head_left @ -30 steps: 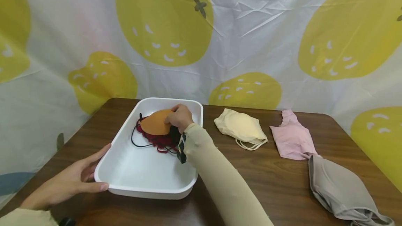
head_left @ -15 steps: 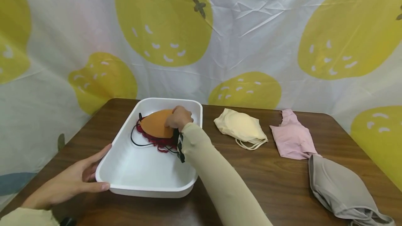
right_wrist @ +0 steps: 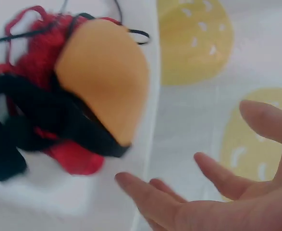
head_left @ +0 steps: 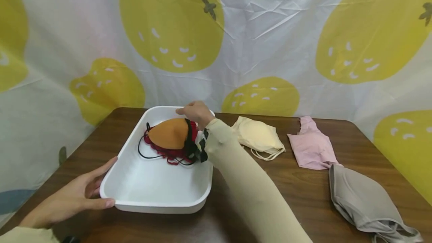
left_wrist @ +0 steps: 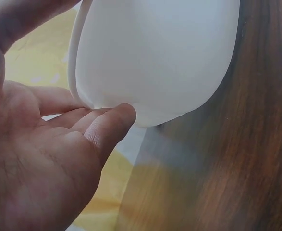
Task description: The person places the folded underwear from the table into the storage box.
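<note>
In the right wrist view, we are seeing the black band [right_wrist: 78, 120] blurred; the right sleeve [head_left: 253, 183] is hiding part of the tray [head_left: 158, 204].

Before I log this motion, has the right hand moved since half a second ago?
Yes: the right hand moved off the orange garment, toward the far rim of the white tray.

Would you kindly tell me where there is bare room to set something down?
Free: the near half of the white tray, in front of the orange garment; and the brown table between the right sleeve and the grey garment. Crowded: the tray's far half, and where the pink garment adjoins the grey.
</note>
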A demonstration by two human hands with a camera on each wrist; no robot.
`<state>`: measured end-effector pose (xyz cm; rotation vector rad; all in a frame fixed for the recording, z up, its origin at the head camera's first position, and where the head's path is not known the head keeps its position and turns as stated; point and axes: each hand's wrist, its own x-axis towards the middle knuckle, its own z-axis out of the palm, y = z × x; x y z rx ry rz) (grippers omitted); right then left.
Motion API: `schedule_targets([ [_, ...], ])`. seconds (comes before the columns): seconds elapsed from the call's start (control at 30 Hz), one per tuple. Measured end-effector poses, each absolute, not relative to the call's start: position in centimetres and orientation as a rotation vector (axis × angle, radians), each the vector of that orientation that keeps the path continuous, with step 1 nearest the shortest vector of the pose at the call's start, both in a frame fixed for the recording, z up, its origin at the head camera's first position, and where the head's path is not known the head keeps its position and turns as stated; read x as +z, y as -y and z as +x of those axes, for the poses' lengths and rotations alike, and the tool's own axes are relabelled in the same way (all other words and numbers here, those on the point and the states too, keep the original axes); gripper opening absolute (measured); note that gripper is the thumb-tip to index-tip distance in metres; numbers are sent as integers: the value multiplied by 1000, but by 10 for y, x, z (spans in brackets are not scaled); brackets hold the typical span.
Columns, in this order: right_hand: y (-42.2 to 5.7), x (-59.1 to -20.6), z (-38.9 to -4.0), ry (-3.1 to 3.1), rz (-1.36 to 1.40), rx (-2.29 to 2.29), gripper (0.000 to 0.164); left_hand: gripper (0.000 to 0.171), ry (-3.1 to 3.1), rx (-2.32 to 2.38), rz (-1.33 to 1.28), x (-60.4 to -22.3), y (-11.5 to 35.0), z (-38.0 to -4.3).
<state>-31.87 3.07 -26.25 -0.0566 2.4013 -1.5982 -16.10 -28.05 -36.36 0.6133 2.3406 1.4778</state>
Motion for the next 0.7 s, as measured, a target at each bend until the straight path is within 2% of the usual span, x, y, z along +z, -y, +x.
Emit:
schedule_targets([
  [0.17, -60, -249, -325, -2320, -153, -1705, 42, 103, -2334, 1490, 618, -365, 280, -160],
  [0.37, -115, -251, -335, -2447, -330, -1656, 29, 102, -2250, 1558, 681, -367, 278, -158],
  [0.7, -215, -275, -337, -2661, -390, -1435, 33, 102, -2269, 1545, 688, -364, 276, -158],
])
